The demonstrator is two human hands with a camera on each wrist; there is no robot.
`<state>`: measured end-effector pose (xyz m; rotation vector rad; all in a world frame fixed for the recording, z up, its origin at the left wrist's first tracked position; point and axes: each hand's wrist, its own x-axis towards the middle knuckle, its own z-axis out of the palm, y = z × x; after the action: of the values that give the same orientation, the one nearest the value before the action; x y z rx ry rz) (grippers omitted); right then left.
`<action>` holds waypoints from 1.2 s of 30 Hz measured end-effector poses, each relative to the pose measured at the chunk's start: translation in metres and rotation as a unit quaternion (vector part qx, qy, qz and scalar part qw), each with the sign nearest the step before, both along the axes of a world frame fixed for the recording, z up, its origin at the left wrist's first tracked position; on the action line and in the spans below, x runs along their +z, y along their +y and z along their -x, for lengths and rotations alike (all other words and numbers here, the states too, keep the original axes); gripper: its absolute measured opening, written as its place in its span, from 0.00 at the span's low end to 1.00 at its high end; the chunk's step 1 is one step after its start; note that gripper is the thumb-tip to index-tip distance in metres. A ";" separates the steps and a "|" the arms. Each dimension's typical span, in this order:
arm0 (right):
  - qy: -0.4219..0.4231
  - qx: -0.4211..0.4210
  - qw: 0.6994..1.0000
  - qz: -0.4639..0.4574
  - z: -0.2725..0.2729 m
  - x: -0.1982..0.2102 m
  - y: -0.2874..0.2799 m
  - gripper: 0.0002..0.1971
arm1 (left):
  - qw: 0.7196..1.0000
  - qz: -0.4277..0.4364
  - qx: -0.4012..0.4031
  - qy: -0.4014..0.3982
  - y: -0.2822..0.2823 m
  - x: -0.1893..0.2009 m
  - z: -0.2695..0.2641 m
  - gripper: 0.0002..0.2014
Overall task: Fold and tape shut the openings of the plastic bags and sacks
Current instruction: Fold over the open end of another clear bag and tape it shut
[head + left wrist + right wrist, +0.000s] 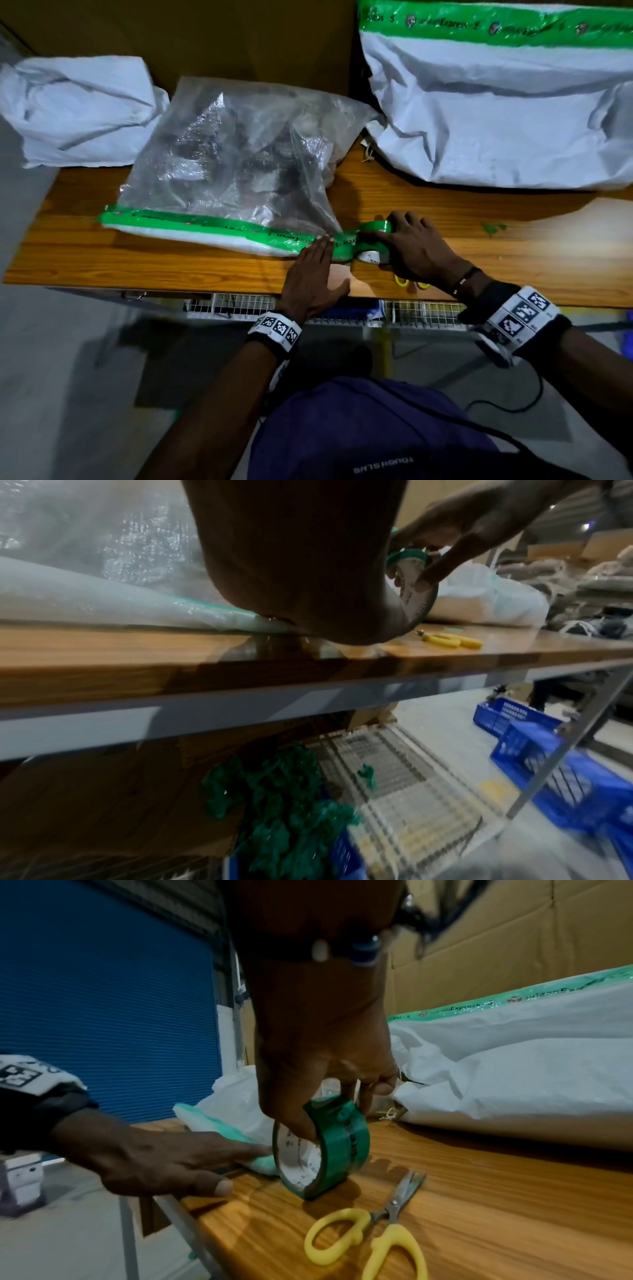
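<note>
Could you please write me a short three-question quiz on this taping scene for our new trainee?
1. True or false: the right hand holds the roll of green tape standing on edge on the table.
2. What does the left hand do? A) grips the scissors B) presses flat on the taped fold of the clear bag C) hangs idle below the table
3. Fill in: the yellow-handled ____ lie on the table beside the roll, untouched.

Key: 1 true; 2 B; 3 scissors.
</note>
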<state>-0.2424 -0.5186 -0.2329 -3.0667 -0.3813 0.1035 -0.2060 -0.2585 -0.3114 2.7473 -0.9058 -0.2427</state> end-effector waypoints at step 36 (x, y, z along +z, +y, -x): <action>0.017 -0.076 0.949 -0.305 0.012 -0.023 -0.021 0.32 | 1.000 0.015 0.003 -0.008 -0.003 -0.008 -0.007 0.44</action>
<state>-0.2543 -0.5401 -0.2563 -2.4636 -0.1341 0.0240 -0.1995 -0.2614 -0.3189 2.7281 -0.8990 -0.2056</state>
